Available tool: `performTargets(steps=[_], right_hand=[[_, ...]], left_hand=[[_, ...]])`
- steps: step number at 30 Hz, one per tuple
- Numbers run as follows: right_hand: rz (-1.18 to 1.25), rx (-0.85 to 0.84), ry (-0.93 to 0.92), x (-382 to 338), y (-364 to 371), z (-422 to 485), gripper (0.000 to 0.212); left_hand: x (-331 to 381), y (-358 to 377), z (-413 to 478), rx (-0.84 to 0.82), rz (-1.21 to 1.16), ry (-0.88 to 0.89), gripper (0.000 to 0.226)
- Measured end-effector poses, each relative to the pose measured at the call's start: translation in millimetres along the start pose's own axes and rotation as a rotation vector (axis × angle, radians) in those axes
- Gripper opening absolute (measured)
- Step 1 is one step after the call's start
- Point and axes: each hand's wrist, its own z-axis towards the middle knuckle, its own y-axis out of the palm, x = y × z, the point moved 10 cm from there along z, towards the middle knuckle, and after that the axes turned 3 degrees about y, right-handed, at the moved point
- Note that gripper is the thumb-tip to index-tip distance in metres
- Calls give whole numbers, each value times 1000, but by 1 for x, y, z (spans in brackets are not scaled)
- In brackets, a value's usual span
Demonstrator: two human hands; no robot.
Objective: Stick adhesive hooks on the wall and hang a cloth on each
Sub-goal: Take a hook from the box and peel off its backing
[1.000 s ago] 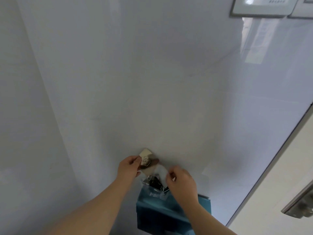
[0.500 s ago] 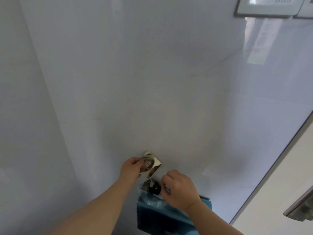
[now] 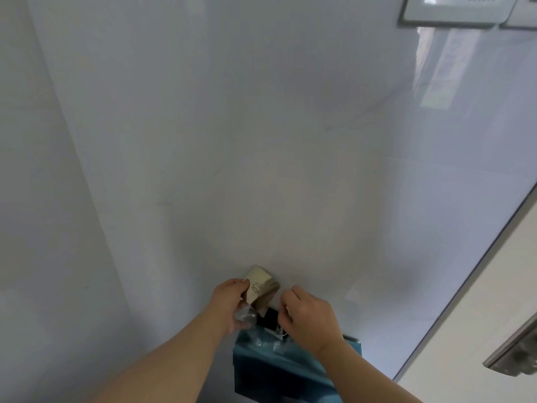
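Head view, items as they lie. Your left hand (image 3: 229,301): low in the middle, thumb and fingers pinched on the left edge of the square gold-coloured metal adhesive hook (image 3: 260,286), which it holds tilted, one corner uppermost, just in front of the glossy white wall (image 3: 261,141). Whether the plate touches the wall cannot be told. Your right hand (image 3: 308,318): just right of the hook and apart from it, fingers curled in with the forefinger raised. Whether those fingers pinch anything cannot be told. Crumpled clear plastic bag (image 3: 247,315): under your left hand, against the palm. Small black object (image 3: 270,318): between your two hands, below the hook, too blurred to name. Folded teal-blue cloth (image 3: 270,370): directly beneath both hands, its right part covered by your right forearm. Dark-framed white panel (image 3: 447,10): on the wall at the upper right, cut by the picture's edge. Grey metal door frame strip (image 3: 465,271): slanting down the right side. Grey metal door handle (image 3: 514,356): at the lower right edge.
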Motion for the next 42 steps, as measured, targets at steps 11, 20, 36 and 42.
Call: performTargets(steps=[11,20,36,42], right_hand=[[-154,-389,-86,-10,31,-20,16],[-174,-594,3,-8,43,-24,31],[-222,-641,260,18,62,-32,30],[-204,-661,291,16,68,-34,30]], left_hand=[[4,3,0,-3,-40,25,15],[6,1,0,12,-5,58,14],[5,6,0,-6,51,54,10],[6,8,-1,-10,68,68,11]])
